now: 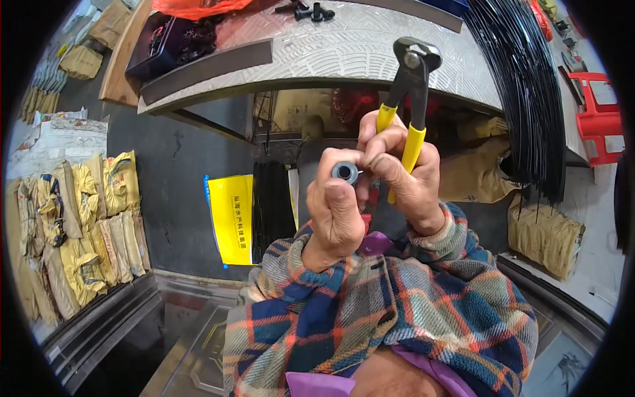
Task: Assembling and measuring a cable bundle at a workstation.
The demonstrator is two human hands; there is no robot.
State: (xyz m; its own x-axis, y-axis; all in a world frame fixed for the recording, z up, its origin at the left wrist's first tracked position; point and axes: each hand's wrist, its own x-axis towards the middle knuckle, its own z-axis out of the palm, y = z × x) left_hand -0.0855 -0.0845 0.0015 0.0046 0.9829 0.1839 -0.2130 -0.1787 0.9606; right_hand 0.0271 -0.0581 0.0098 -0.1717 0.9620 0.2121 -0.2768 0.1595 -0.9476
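Observation:
My left hand (pixel 334 212) pinches a small grey round part with a dark hole (pixel 345 172) between thumb and fingers, held up in front of me. My right hand (pixel 403 172) is wrapped around the yellow handles of a pair of black end-cutting pincers (pixel 410 83), jaws pointing up and closed. The fingertips of both hands meet around the round part. Both forearms wear plaid sleeves.
A patterned workbench top (pixel 344 49) lies ahead with black bolts (pixel 311 10) and a dark tray of parts (pixel 172 40). A bundle of black rods (pixel 522 86) hangs at the right. A yellow bag (pixel 233 218), stacked sacks (pixel 79 225) and a red stool (pixel 598 112) stand around.

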